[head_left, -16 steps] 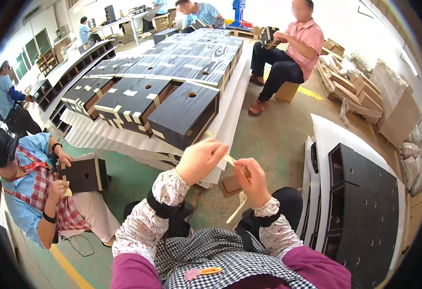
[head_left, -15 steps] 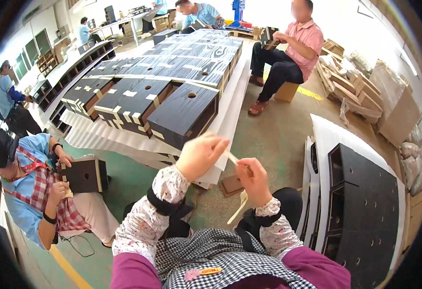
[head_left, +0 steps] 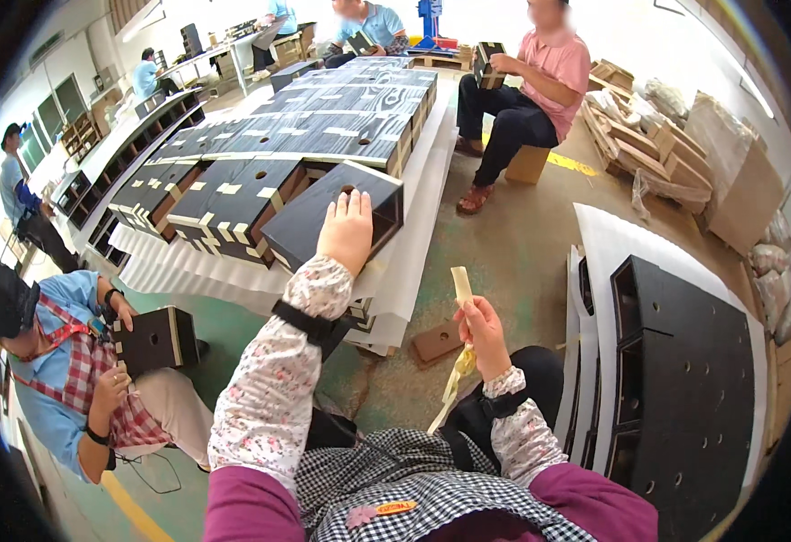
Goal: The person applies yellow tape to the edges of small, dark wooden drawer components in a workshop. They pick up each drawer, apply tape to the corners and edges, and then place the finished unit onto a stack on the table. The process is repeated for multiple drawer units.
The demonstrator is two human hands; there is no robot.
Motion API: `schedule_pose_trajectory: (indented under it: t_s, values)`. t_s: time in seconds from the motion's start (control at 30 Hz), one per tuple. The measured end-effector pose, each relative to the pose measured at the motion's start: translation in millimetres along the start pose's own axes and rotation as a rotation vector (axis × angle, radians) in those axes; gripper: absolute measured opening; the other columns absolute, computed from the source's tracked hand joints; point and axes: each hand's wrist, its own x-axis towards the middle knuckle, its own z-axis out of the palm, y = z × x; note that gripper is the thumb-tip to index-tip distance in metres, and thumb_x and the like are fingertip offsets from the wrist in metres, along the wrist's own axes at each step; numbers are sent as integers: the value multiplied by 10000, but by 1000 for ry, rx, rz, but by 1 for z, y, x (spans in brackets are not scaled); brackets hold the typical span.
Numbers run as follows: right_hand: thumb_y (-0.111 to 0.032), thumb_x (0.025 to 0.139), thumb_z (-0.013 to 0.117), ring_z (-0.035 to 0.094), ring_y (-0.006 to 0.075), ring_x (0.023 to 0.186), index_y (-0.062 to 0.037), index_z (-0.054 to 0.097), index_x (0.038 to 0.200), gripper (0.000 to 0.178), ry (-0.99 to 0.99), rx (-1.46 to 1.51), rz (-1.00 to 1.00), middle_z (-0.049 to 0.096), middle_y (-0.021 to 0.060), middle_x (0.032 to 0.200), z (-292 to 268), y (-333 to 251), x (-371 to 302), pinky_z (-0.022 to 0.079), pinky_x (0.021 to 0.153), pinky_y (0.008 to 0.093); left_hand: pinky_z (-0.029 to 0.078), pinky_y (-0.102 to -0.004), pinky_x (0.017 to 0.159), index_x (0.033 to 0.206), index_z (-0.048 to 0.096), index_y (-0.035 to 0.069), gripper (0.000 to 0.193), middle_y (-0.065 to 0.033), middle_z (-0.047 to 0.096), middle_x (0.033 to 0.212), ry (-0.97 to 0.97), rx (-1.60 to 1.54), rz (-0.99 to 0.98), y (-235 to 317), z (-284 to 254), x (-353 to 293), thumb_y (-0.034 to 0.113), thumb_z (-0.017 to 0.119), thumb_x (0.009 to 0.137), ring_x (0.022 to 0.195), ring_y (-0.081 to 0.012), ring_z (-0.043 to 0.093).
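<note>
My left hand (head_left: pixel 346 233) lies with its fingers stretched out on the top of a black wood-grain box (head_left: pixel 303 219), near the round hole in it. The box sits askew at the near right corner of the stack and has an open end on its right. In front of me, my right hand (head_left: pixel 485 332) pinches a pale strip of masking tape (head_left: pixel 461 284) that sticks up above the fingers. Below the same hand hangs a crumpled, twisted length of tape (head_left: pixel 449 397); whether both are one piece I cannot tell.
Taped black boxes (head_left: pixel 233 194) stand in rows on white foam sheet (head_left: pixel 404 298). A brown block (head_left: pixel 436 346) lies on the floor. At my right stand stacked black panels (head_left: pixel 684 388) with holes. Co-workers sit at left, at the back and at far right, some holding boxes.
My left hand has left the tape near my right hand and reached forward onto the box, which now sits more askew. My right hand still holds tape, a little lower.
</note>
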Motion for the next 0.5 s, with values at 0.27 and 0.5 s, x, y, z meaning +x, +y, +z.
schedule_pose_trajectory:
  t_s: [0.27, 0.5]
  values:
    - [-260, 952, 529, 446, 21, 521, -56, 596, 1039, 232, 83, -16, -111, 608, -10, 856, 11, -21, 45, 362, 468, 175, 290, -395, 1117, 1353, 427, 75, 576, -96, 440, 1400, 6, -457, 457, -51, -45, -50, -83, 464, 801, 1324, -253, 379]
    - [-221, 952, 506, 498, 35, 583, -47, 609, 1084, 242, -47, -126, -197, 604, -10, 854, 47, -18, 96, 421, 514, 212, 346, -410, 1073, 1285, 536, 131, 516, -86, 515, 1332, 57, -404, 345, -85, -32, -58, -75, 461, 817, 1259, -270, 457]
